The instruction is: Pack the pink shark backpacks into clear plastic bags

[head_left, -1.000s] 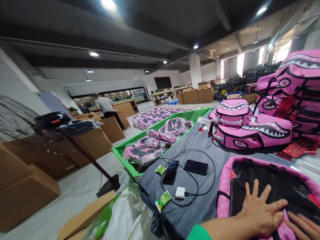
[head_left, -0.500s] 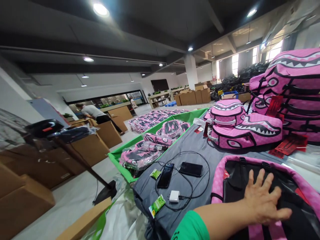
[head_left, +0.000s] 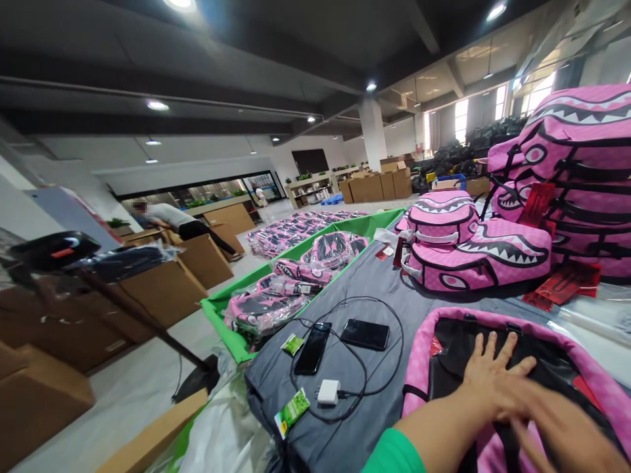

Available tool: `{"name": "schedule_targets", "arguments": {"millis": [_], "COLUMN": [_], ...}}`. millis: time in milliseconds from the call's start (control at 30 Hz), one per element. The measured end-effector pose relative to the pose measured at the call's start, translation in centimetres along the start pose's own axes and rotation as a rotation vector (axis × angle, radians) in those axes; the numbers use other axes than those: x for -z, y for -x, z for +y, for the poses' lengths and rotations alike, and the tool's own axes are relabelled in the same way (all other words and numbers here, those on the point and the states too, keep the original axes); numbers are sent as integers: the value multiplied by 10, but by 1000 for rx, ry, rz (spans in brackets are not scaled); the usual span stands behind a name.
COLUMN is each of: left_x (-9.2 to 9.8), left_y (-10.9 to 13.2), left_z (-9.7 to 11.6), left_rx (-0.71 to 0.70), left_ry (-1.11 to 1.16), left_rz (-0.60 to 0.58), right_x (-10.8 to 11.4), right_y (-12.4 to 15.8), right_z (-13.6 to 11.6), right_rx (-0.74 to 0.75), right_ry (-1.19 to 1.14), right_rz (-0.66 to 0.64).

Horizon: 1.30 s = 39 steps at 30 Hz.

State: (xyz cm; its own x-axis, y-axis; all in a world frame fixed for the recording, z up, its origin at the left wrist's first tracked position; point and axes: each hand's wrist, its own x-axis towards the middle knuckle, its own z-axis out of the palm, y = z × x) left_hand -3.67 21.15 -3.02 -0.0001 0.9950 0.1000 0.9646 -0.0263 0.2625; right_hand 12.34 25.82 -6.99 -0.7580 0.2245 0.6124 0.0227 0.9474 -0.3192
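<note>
My left hand [head_left: 488,376] lies flat with fingers spread on the black back panel of a pink-trimmed backpack [head_left: 552,348], which rests on the grey-covered table. Smeared by motion, my right hand [head_left: 552,414] passes over my left wrist, and its grip cannot be made out. Pink shoulder straps show under my hands at the bottom edge. Just beyond are a pink shark-mouth backpack [head_left: 473,263] with a smaller pink bag [head_left: 441,213] on top of it. Red tags [head_left: 564,286] lie beside them.
A tall stack of pink backpacks [head_left: 586,171] stands at right. Two phones [head_left: 365,334], a cable with a white charger [head_left: 328,392] and green packets [head_left: 292,412] lie at left. Beyond the table edge, a green-lined bin [head_left: 224,328] holds wrapped bags. A person [head_left: 177,220] bends over cartons.
My right hand has come into view from the lower right, over my left wrist. My left hand stays spread on the backpack, slightly further left in view. The camera has shifted a little.
</note>
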Motion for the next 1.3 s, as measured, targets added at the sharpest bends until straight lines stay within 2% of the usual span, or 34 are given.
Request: {"name": "schedule_targets", "arguments": {"millis": [100, 167, 267, 400, 433, 500, 533, 600, 633, 700, 800, 933, 1000, 1067, 1133, 1300], "left_x": [-3, -4, -5, 1, 3, 5, 6, 4, 2, -3, -8, -6, -6, -7, -10, -19], "left_y": [1, 2, 5, 19, 25, 39, 44, 49, 47, 40, 32, 37, 37, 36, 34, 33], "left_z": [-1, 0, 2, 4, 5, 7, 8, 9, 9, 9, 11, 13, 13, 11, 8, 2], "left_rx": [11, -1, -49, 38, 33, 7, 17, 125, 174, 214, 217, 225, 236, 249, 250, 242], "left_ry": [-54, -47, -26, 2, 23, 71, 87, 61, 21, -69, -170, -218, -230, -218, -191, -182], "left_rz": [78, 163, 221, 222, 209, 149, 107, 50, 32, 14, 3, -6, 2, 2, 2, 19], "right_x": [-5, -17, -36, -47, -45, -31, -22, -5, 2, 17, 47, 96, 112, 116, 112, 98], "right_y": [-17, -10, 12, 17, 13, 3, -3, -20, -31, -50, -60, -49, -43, -37, -32, -23], "right_z": [44, 64, 87, 107, 103, 81, 64, 32, 21, 16, 36, 78, 103, 128, 148, 179], "right_rx": [-116, -107, -64, -67, -108, -263, -395, -630, -683, -729, -769, -860, -952, -1038, -1104, -1240], "right_ry": [320, 438, 484, 415, 383, 303, 259, 138, 71, 72, 109, 226, 274, 314, 348, 362], "right_rz": [155, 141, 90, 159, 168, 124, 86, -15, -86, -116, -91, -53, -73, -91, -99, -131]}}
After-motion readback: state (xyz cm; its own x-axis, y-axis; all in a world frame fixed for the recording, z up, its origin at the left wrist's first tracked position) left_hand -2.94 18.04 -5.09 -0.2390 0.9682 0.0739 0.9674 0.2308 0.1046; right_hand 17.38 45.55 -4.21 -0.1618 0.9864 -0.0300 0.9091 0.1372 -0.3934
